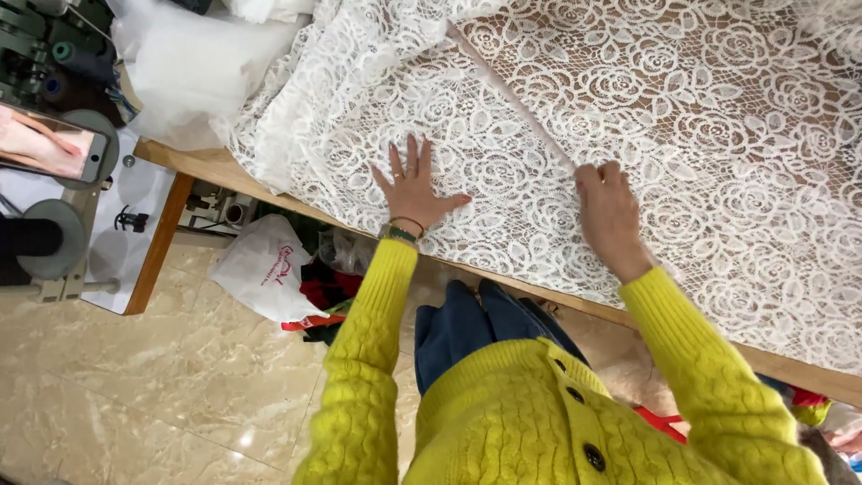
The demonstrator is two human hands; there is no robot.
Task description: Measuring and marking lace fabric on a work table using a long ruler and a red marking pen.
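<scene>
- A white plastic bag with red print is seen on the tiled floor under the table edge, crumpled and rounded; red and dark cloth is bunched just beside it.
- A phone with a pinkish lit screen is propped at the left, above a white sewing-machine surface; dark thread cones stand in the upper left corner.
- A sheet of white lace, patterned with roses in an open net, is spread over most of the wooden table, its near edge hanging slightly past the table edge.
- The left hand is laid flat on the lace, palm down, fingers spread apart and the thumb stretched to the right; 1 ring and a green-and-red bracelet are worn.
- The right hand is curled, with the fingertips closed on a narrow white strip that runs diagonally up and left across the lace from the hand.
- Whether the strip is a tape or a fold of the lace cannot be told.
- The 2 hands are set apart, with flat lace between them.
- Sleeves of a yellow cable-knit cardigan with dark buttons are seen below.
- Plain white fabric is heaped at the upper left.
</scene>
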